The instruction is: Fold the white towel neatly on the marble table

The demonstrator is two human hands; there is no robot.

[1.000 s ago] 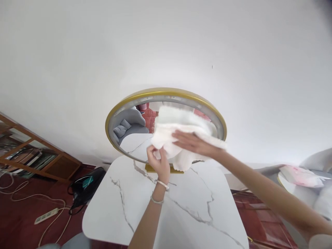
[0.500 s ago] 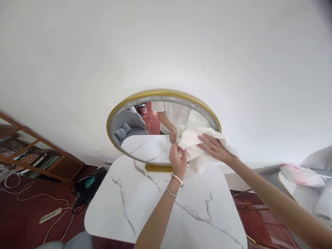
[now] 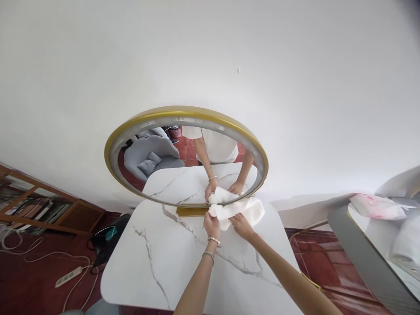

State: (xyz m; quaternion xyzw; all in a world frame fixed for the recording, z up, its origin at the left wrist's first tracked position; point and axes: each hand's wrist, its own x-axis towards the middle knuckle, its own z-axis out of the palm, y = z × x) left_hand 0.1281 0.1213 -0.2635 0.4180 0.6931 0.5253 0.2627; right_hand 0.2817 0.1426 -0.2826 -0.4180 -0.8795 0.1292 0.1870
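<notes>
Cloth (image 3: 241, 208) bunched in both closed hands, left (image 3: 211, 225) and right (image 3: 240, 225), just before mirror (image 3: 183, 127): hard shove could tip it.

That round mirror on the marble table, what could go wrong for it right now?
The mirror stands on a small gold base at the table's far edge; both hands, left and right, hold the white cloth beside it. A hard push might tip it. The cloth might also smear the glass.
</notes>
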